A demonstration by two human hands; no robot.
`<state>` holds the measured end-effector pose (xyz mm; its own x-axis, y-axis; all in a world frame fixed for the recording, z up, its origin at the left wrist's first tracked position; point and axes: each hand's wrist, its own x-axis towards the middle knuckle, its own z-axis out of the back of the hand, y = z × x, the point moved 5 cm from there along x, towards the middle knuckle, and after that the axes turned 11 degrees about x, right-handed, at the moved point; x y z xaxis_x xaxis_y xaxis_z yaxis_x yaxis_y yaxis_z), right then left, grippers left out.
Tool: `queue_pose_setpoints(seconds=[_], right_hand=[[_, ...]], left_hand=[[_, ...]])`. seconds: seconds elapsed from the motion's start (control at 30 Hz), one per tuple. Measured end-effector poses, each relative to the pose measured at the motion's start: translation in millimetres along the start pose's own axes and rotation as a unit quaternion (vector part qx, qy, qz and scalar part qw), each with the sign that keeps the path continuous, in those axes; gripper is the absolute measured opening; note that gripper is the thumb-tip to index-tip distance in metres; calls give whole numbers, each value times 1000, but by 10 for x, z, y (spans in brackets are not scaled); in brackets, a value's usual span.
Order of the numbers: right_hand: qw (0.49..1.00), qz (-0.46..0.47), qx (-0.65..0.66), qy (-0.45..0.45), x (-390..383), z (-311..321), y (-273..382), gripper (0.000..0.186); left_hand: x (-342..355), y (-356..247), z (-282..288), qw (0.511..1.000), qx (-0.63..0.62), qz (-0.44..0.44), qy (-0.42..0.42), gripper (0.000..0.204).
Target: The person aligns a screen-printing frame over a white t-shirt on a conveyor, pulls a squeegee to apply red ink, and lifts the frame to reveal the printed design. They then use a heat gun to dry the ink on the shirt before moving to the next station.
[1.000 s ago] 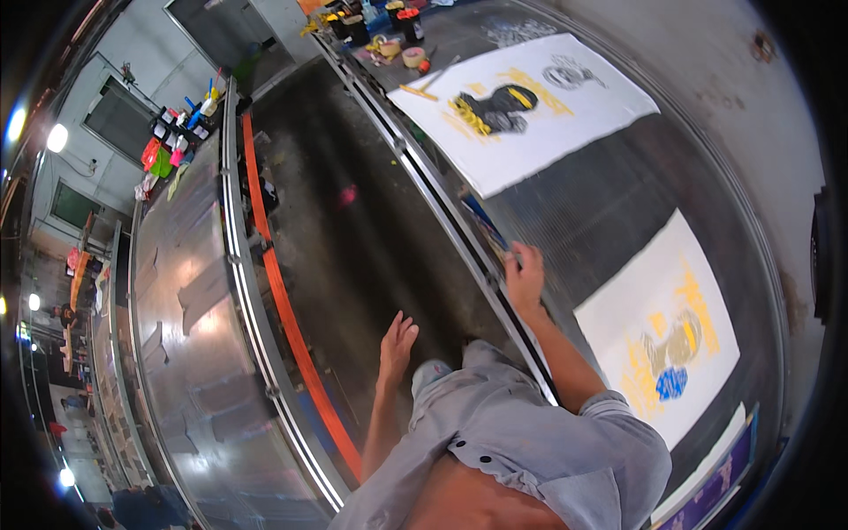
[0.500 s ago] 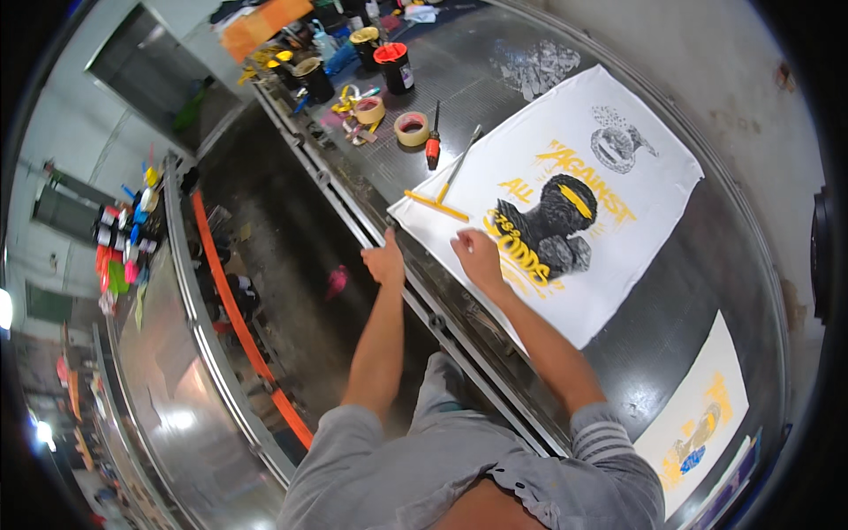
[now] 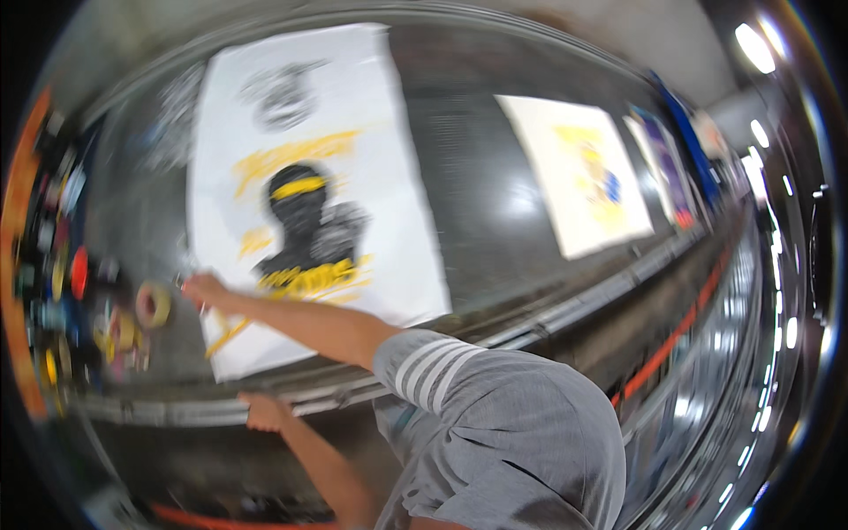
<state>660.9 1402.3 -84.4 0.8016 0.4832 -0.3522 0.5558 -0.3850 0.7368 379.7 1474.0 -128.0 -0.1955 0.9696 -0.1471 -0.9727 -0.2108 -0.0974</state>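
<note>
My right hand (image 3: 203,290) reaches over the left edge of a white printed cloth (image 3: 402,212), next to the yellow squeegee (image 3: 231,336). Its fingers look closed; blur hides what is in them. The cloth carries a black head-and-shoulders figure with a yellow band over the eyes, yellow lettering and a grey motif above. Lower down, my left hand (image 3: 267,412) is curled at the metal rail (image 3: 190,412) along the table's near edge. A roll of tape (image 3: 153,305) lies on the table left of my right hand.
A second print on cream cloth (image 3: 565,177) lies to the right on the dark table (image 3: 477,221). More coloured sheets (image 3: 667,163) are beyond it. Paint pots, including one with a red rim (image 3: 79,272), crowd the left end. An orange strip (image 3: 680,331) runs below the table's edge.
The view has swung to the right, so the cloth now appears upright and further left. My right hand has moved from beside the lettering to the squeegee's side. The left hand remains near the rail.
</note>
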Motion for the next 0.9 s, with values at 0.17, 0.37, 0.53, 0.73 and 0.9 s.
queue_pose_setpoints(seconds=[0.17,0.37,0.53,0.73,0.9], right_hand=[[969,126,164,138,-2277,1270,1003,38],[949,214,30,-231,-5776,3565,1491,39],[845,333,-29,-417,-8104,4923,1370,38],[738,388,-55,-550,-9966,6102,1375,36],[704,304,-64,-639,-10962,6890,1385,40]], left_hand=[[287,-155,-131,970,-224,-66,62,114],[-1350,-143,651,868,-217,-334,-296,78],[-4693,45,888,659,-494,-567,5,58],[-8770,2026,878,336,-312,-806,374,27],[-11001,3996,576,162,-49,-523,835,28]])
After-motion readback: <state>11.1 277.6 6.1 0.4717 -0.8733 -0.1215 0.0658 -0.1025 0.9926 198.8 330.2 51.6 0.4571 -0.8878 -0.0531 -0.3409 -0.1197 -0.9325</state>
